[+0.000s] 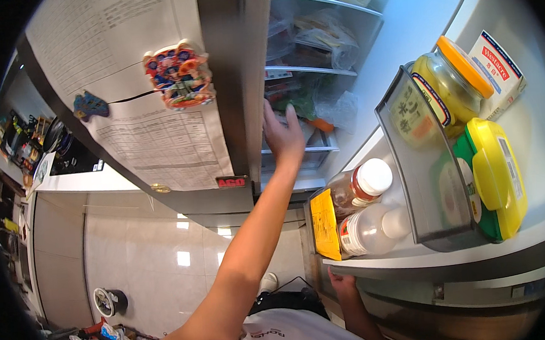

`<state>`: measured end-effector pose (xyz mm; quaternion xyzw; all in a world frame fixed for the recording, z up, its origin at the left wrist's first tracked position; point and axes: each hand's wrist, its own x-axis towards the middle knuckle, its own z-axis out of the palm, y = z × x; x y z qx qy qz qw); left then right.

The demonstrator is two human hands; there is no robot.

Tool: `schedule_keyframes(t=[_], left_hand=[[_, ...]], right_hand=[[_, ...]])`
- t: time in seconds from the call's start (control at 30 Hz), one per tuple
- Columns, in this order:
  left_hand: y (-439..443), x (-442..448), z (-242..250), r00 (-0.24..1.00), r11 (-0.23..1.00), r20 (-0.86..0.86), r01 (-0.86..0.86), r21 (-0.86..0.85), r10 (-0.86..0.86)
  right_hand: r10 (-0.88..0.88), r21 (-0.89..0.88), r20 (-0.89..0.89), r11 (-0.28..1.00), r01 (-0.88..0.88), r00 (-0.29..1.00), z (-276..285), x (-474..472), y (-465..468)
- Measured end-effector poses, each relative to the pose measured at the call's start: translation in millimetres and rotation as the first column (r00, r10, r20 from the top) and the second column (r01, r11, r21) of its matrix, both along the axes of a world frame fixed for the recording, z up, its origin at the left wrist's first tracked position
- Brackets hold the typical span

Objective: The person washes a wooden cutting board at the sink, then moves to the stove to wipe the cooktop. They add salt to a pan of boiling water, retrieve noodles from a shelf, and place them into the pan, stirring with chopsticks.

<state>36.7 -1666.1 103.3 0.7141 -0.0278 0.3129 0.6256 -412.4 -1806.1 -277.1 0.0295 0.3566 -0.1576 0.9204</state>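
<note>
My left hand (285,133) reaches into the open refrigerator, fingers spread and nothing visibly held. Leafy greens (303,102) and an orange vegetable, perhaps a carrot (320,124), lie just beyond it on a shelf, partly in clear plastic bags (344,110). At the lower right, my right hand (343,281) grips the edge of the opened refrigerator door (402,267); some of its fingers are hidden. Close above that hand, a door bin holds a brown jar with a white lid (361,182) and a translucent bottle with a white cap (371,229).
A higher door bin (425,183) carries a yellow-lidded jar (453,81), a Westacre carton (498,73) and a green-and-yellow tub (496,178). Paper sheets (166,139) hang under magnets (180,74) on the other door. A bin (110,302) stands on the tiled floor (150,245).
</note>
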Motion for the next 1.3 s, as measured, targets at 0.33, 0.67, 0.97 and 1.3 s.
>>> schedule_keyframes(t=[0.33,0.67,0.97,1.3], left_hand=[[278,-221,-48,0.825,0.719,-0.372,0.557,0.415,-0.425],[527,-359,-121,0.639,0.982,-0.754,-0.185,0.04,0.151],[647,-464,-128,0.473,0.87,-0.845,-0.494,-0.02,0.249],[784,-494,-138,0.461,0.801,-0.835,-0.597,-0.039,0.302]], right_hand=[[0.265,-0.475,-0.433,0.745,-0.468,0.862,63,44,71],[0.395,-0.26,-0.343,0.832,-0.49,0.853,79,215,134],[0.216,-0.225,-0.585,0.883,-0.412,0.782,65,347,159],[0.092,-0.319,-0.76,0.809,-0.494,0.643,75,392,121]])
